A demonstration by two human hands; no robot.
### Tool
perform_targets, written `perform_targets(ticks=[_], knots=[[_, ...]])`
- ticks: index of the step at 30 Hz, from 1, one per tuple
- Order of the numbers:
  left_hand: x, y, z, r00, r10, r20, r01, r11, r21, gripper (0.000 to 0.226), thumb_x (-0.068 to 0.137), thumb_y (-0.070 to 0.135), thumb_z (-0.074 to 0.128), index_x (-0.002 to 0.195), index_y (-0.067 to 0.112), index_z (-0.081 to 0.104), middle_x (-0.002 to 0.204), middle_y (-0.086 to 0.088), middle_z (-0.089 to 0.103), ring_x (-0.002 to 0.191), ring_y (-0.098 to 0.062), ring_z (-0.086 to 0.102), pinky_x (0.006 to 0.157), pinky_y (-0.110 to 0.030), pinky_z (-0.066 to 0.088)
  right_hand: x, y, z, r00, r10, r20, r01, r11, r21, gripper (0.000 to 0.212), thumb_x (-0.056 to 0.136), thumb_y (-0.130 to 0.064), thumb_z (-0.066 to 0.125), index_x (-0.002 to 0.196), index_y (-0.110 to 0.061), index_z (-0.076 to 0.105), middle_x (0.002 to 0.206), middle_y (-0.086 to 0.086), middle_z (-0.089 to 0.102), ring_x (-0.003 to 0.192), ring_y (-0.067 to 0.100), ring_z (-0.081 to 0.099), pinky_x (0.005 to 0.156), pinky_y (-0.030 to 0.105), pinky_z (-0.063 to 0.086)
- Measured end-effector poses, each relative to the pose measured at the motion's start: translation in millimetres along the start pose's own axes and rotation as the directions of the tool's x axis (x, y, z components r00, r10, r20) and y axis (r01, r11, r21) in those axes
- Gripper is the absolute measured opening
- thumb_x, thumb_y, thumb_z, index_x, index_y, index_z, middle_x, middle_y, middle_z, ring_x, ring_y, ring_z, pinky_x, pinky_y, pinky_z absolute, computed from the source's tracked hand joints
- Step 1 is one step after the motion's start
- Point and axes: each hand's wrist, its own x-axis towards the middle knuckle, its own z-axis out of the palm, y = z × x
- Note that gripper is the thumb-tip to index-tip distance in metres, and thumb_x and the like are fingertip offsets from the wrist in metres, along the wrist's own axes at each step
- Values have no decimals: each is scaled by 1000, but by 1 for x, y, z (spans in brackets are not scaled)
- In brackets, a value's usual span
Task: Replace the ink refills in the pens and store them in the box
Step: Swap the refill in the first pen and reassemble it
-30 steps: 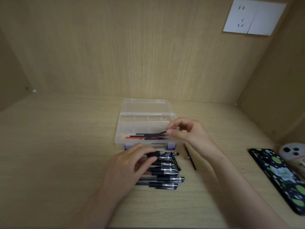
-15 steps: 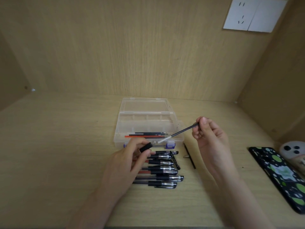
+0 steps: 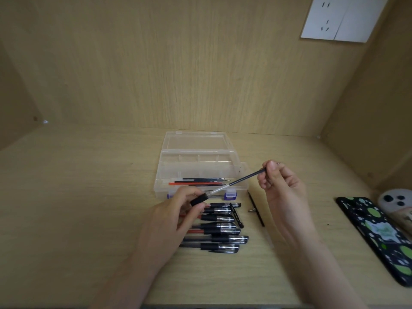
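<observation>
My left hand [image 3: 169, 219] grips a pen barrel [image 3: 200, 200] by its black grip, its open end pointing up and right. My right hand [image 3: 283, 188] pinches the far end of a dark ink refill [image 3: 242, 179], and the refill's clear end meets the barrel's mouth. Behind them sits an open clear plastic box [image 3: 200, 168] with several loose black and red refills [image 3: 200, 182] in its front compartment. A pile of several capped black pens [image 3: 220, 228] lies on the desk under my left hand.
A loose black refill [image 3: 256, 209] and a small metal pen tip [image 3: 251, 210] lie right of the pile. A black phone with green spots [image 3: 379, 237] and a white camera-like object [image 3: 396, 200] rest at the right edge. Wooden walls enclose the desk.
My right hand lifted a refill out of the box and swung it right. My left hand raised the pen barrel, and the refill's end now meets the barrel's mouth.
</observation>
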Motion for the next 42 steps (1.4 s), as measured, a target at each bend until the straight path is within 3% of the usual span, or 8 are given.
perform_targets(ticks=[6, 10, 14, 19, 25, 32, 37, 42], knots=[[0, 1, -3, 999, 32, 5, -32, 997, 72, 19, 88, 49, 43, 104, 41, 49, 79, 26, 62, 69, 9, 59, 56, -12, 47, 2, 4, -7, 998, -57, 2, 57, 992, -109, 26, 72, -36, 67, 81, -13, 63, 62, -6, 62, 59, 5, 51, 61, 13, 44], [1, -1, -2, 999, 39, 5, -39, 993, 112, 22, 88, 52, 43, 105, 40, 50, 76, 20, 64, 67, 5, 60, 53, -21, 52, -1, -2, -5, 993, -104, 54, 115, 958, -264, 13, 78, -22, 63, 82, -10, 64, 63, -4, 67, 60, 4, 57, 62, 14, 45], [1, -1, -1, 999, 52, -4, -51, 995, 80, 20, 88, 49, 46, 105, 39, 53, 80, 20, 65, 71, 6, 62, 55, -22, 53, -13, -4, 4, 955, 99, 281, 37, 896, -443, 18, 69, -20, 70, 86, -13, 74, 81, 2, 74, 76, 12, 64, 73, 20, 50], [0, -2, -2, 998, 59, 2, -59, 995, 79, 22, 89, 48, 46, 105, 36, 56, 89, 23, 65, 79, 10, 62, 61, -20, 53, -10, -9, -13, 948, 128, 290, 119, 704, -700, 20, 72, -24, 72, 91, -30, 74, 85, -10, 70, 72, 1, 52, 71, 18, 42], [0, -4, 1, 998, 68, 16, -69, 995, 75, 30, 90, 49, 45, 106, 29, 62, 93, 23, 65, 83, 8, 62, 66, -23, 54, 2, -7, -48, 905, 138, 403, 351, 292, -889, 24, 72, -21, 78, 82, -40, 67, 81, -12, 60, 89, -1, 43, 77, 6, 30], [0, -4, 1, 997, 77, 6, -77, 990, 119, 29, 89, 49, 47, 105, 29, 62, 92, 22, 66, 83, 7, 62, 65, -23, 54, 6, 18, -48, 859, 140, 492, 479, 119, -870, 15, 70, -9, 79, 83, -16, 74, 76, -14, 51, 80, 11, 42, 75, 11, 31], [0, -5, 2, 997, 80, 5, -80, 992, 99, 29, 89, 47, 49, 105, 27, 63, 92, 22, 66, 82, 7, 62, 64, -24, 54, 2, 21, -49, 879, 63, 473, 450, 220, -865, 23, 73, -3, 75, 72, -24, 67, 72, -17, 52, 80, -6, 45, 74, 5, 31], [1, -5, 2, 996, 87, 14, -88, 991, 104, 29, 90, 47, 48, 105, 27, 63, 91, 23, 65, 81, 8, 62, 63, -23, 54, -10, 4, -29, 982, 34, 188, 101, 744, -661, 11, 84, -5, 64, 83, -17, 65, 74, -7, 64, 69, 2, 56, 69, 13, 43]])
